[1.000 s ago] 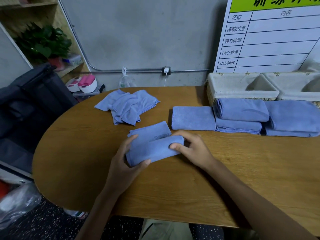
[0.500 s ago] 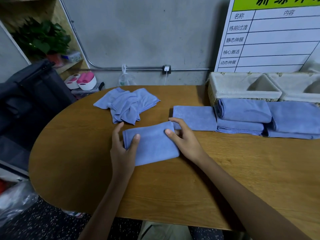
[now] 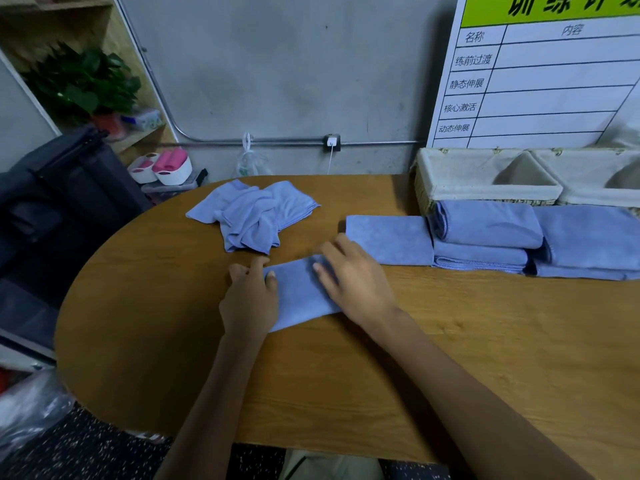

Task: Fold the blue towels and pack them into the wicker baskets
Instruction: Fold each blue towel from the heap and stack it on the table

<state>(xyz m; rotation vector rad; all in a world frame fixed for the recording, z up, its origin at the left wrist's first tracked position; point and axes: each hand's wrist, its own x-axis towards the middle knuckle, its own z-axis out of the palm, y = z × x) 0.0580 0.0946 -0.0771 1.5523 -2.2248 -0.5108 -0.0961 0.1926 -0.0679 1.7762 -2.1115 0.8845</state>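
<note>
A folded blue towel (image 3: pixel 299 294) lies flat on the wooden table (image 3: pixel 485 341) in front of me. My left hand (image 3: pixel 250 299) rests on its left end, thumb on the cloth. My right hand (image 3: pixel 356 278) presses flat on its right part, fingers spread. An unfolded, crumpled blue towel (image 3: pixel 252 214) lies further back. A single folded towel (image 3: pixel 389 239) and two stacks of folded towels (image 3: pixel 485 237) (image 3: pixel 588 242) sit at the right, in front of two cloth-lined wicker baskets (image 3: pixel 485 194) (image 3: pixel 595 199).
A whiteboard with a table chart (image 3: pixel 540 81) leans on the wall behind the baskets. Left of the table stand a black bag (image 3: pixel 65 188), a shelf with a plant (image 3: pixel 83 84) and white tubs holding pink items (image 3: pixel 166 166). A plastic bag (image 3: pixel 27 410) lies on the floor.
The towel went from a rolled half-fold to lying flat. Both hands slid inward over it, the right hand now further onto the cloth.
</note>
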